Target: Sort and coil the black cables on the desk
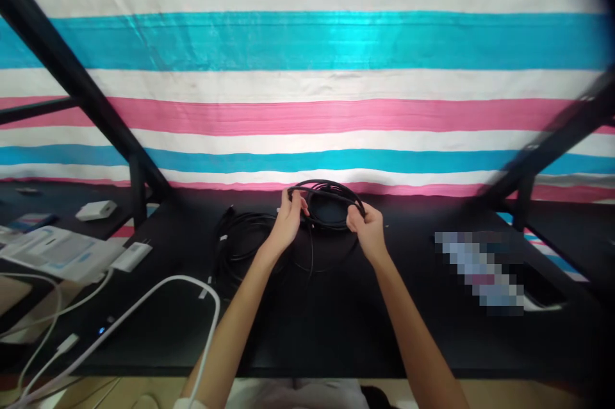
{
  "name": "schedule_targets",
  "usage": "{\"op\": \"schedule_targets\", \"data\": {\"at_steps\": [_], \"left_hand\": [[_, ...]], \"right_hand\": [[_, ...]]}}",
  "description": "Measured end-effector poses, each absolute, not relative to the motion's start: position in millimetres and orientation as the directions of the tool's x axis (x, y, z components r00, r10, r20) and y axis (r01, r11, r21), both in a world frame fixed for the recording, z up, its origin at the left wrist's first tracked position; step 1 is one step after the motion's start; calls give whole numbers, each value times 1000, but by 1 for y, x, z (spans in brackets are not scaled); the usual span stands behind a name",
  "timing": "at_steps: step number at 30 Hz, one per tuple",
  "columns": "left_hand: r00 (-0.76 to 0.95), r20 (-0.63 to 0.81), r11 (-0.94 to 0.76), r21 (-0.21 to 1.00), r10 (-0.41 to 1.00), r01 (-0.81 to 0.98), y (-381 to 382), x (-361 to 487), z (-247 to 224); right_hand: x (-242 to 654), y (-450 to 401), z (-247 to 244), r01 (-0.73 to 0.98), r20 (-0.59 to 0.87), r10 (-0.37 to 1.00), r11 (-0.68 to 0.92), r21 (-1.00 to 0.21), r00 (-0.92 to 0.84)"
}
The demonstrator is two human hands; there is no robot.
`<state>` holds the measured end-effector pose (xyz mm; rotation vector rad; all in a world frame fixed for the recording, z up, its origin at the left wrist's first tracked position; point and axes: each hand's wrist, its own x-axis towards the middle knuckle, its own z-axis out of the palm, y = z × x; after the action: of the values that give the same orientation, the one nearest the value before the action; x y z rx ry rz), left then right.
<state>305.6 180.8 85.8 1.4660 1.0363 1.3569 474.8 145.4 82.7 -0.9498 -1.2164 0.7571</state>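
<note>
A coiled black cable (331,188) is held up between my two hands over the middle of the black table. My left hand (290,217) pinches the left side of its loops, while my right hand (367,223) has its fingers wrapped round the right side. Loose strands hang below the coil onto the table. Another bundle of black cable (245,220) lies on the table to the left of my left hand, partly behind my left forearm, with small white tags on it.
The black table (327,338) has a white charger (131,256), white cables (192,279) and a white box (57,249) at left. A phone (538,284) lies right, beside a pixelated area. Black frame bars (81,91) slant on both sides before a striped sheet (307,40).
</note>
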Motion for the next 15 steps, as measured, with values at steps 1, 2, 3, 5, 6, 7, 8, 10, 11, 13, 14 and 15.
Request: {"op": "schedule_targets", "data": {"at_steps": [1, 2, 3, 5, 6, 7, 8, 10, 11, 13, 14, 15], "left_hand": [[96, 311, -317, 947, 946, 51, 180, 304, 86], [141, 334, -344, 937, 932, 58, 178, 303, 85], [189, 358, -371, 928, 914, 32, 175, 303, 84], [221, 424, -416, 906, 878, -83, 168, 304, 83], [189, 455, -435, 889, 870, -139, 164, 306, 84], [130, 481, -458, 872, 867, -170, 159, 307, 84], [55, 497, -482, 859, 866, -173, 154, 309, 85], [-82, 499, -505, 856, 863, -106, 146, 309, 87], [-123, 491, -501, 863, 862, -63, 142, 309, 88], [-146, 462, -469, 883, 875, -16, 137, 307, 88], [-121, 444, -449, 894, 888, -11, 135, 306, 87], [-72, 428, -430, 903, 901, -11, 134, 305, 86]], "right_hand": [[477, 147, 79, 3, 420, 882, 429, -903, 215], [479, 148, 76, -4, 424, 876, 437, -899, 230], [480, 148, 74, -8, 431, 869, 446, -895, 243], [482, 148, 72, -7, 445, 857, 462, -887, 259], [482, 147, 72, -2, 452, 853, 468, -884, 261], [482, 145, 72, 6, 457, 851, 472, -882, 259], [482, 144, 72, 16, 461, 850, 473, -881, 254], [481, 141, 73, 38, 464, 851, 470, -882, 245], [481, 139, 74, 47, 463, 852, 467, -883, 244], [482, 138, 75, 49, 456, 856, 459, -887, 242], [482, 138, 75, 40, 450, 860, 454, -890, 240], [483, 138, 75, 26, 442, 865, 449, -893, 237]]}}
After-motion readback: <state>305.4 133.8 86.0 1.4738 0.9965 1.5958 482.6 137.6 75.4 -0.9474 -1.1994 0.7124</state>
